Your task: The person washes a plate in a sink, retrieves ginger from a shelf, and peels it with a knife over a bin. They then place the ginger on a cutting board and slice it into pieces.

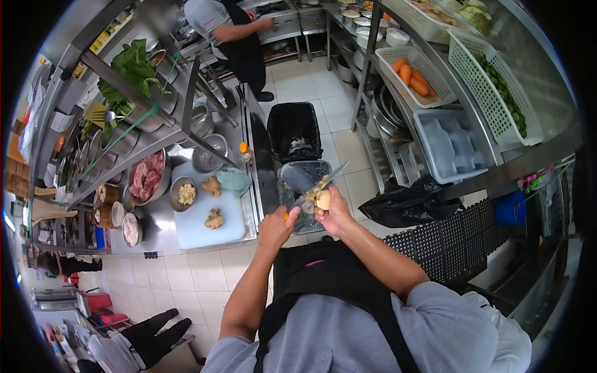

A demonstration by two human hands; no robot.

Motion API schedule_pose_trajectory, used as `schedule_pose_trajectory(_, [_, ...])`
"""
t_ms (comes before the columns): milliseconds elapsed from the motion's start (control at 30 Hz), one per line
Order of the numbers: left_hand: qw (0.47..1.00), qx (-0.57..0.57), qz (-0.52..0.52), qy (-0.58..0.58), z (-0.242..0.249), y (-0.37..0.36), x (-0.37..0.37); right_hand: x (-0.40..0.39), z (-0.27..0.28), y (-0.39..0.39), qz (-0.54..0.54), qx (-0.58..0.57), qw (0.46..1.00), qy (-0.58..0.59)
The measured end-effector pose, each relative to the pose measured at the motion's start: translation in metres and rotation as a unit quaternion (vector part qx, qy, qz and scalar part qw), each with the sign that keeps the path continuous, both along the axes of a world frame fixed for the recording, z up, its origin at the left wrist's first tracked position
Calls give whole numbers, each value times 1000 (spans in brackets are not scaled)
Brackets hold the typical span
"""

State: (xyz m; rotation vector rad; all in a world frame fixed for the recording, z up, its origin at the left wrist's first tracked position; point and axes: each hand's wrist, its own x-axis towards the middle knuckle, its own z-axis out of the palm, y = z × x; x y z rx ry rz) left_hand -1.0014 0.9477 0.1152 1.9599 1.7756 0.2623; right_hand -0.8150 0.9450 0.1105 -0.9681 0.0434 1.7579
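Observation:
My left hand (pixel 277 227) is closed around the orange handle of a knife (pixel 336 172), its blade pointing up and to the right. In my right hand (pixel 336 214) is a pale, peeled-looking piece of ginger (pixel 323 199), close against the blade. Scraps cling to the blade. Both hands are above a plastic bin (pixel 286 172) with peelings in it. To the left, two knobbly ginger roots (pixel 214 218) lie on a white cutting board (pixel 194 233), beside a metal bowl (pixel 176 204) of small pale pieces.
A black-lined bin (pixel 278 118) stands beyond the plastic bin. Raw meat (pixel 147 176) fills a bowl on the left counter. Shelves on the right hold carrots (pixel 407 74) and green vegetables (pixel 501 93) in baskets. A co-worker (pixel 225 31) stands at the back.

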Motion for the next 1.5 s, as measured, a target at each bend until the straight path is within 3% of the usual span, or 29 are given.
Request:
schedule_pose_trajectory(200, [996, 24, -73, -53, 31, -10, 23, -1, -18, 8, 4, -9, 1000, 0])
schedule_pose_trajectory(267, [995, 25, -86, -54, 31, -8, 26, -3, -7, 9, -18, -96, 995, 6])
schedule_pose_trajectory(467, [999, 22, -30, 8, 3, 6, -2, 12, -10, 8, 85, -4, 995, 47])
schedule_pose_trajectory(533, [1000, 20, -7, -1, -12, 7, -11, 11, -3, 7, 78, -5, 996, 38])
schedule_pose_trajectory(667, [998, 10, -43, -40, 26, -5, 11, 5, -10, 5, 61, 0, 998, -14])
schedule_pose_trajectory(800, [996, 17, -79, -22, 32, -3, 18, 1, -22, 5, 53, 23, 997, -43])
schedule_pose_trajectory(967, [1000, 11, 2, 5, 13, 5, -2, 8, -3, 4, 61, 21, 997, -37])
schedule_pose_trajectory(1100, [1000, 13, -6, -23, 22, -4, 0, 3, 2, 6, 39, -3, 998, -43])
schedule_pose_trajectory(1167, [995, 31, -65, -69, 34, -8, 11, 2, -6, 8, 63, -38, 997, -28])
schedule_pose_trajectory(1500, [993, 60, -103, -15, 21, -5, 10, 3, -16, 3, 74, -10, 997, 14])
